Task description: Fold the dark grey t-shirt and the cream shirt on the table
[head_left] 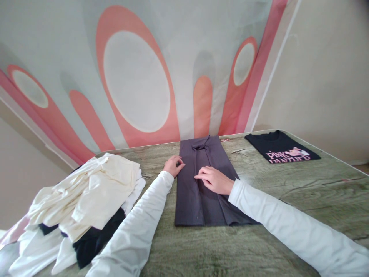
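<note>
A dark purple-grey shirt (188, 200) lies on the table with its sides folded inward, making a long narrow shape. Its neckline faces the far edge, where the cloth is bunched. My left hand (173, 166) is at the shirt's left edge, thumb and forefinger curled together on the cloth. Over the middle, my right hand (215, 180) comes in from the right, its fingers pressed together and their tips at the inner edge of the left fold. Both hands are closed, and the cloth between the fingertips is mostly hidden.
On the left is a loose heap of cream, white and black clothes (106, 188). A folded black T-shirt (268, 142) with pink lettering lies at the back right. Behind the wood-patterned table (178, 250) hangs a grey and pink backdrop (184, 46).
</note>
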The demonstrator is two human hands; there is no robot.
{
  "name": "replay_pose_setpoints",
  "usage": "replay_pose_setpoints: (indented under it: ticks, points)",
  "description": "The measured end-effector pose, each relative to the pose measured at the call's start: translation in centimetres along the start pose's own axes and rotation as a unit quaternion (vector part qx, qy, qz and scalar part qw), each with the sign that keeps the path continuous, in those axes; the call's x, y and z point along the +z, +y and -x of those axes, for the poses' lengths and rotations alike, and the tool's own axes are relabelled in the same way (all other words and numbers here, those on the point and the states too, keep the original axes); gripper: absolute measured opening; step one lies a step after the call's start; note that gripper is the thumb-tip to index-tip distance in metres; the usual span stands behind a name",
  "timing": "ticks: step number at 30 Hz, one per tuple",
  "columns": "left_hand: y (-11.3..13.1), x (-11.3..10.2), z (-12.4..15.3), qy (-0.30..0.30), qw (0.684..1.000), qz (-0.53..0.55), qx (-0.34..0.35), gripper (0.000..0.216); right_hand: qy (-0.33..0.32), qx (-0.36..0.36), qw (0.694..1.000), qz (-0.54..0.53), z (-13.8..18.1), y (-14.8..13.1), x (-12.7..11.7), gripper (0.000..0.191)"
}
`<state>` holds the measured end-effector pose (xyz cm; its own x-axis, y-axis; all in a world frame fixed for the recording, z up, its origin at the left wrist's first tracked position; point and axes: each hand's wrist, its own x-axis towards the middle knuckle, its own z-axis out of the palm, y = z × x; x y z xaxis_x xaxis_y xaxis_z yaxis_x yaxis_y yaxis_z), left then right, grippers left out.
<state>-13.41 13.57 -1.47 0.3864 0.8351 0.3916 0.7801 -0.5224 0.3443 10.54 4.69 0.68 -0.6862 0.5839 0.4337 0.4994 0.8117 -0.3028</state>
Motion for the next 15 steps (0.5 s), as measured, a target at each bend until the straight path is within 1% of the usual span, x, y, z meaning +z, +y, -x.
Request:
replay_pose_setpoints:
  ticks: [7, 15]
  points:
    - [0.16, 0.35, 0.46, 0.012, 1.0, 0.004, -0.016, 0.011, -0.015, -0.006, 1.0, -0.001, -0.02, 0.15, -0.05, 0.038]
    - [0.61, 0.24, 0.77, 0.029, 1.0, 0.007, 0.008, 0.007, -0.031, -0.004, 1.0, -0.003, -0.01, -0.2, -0.26, 0.04]
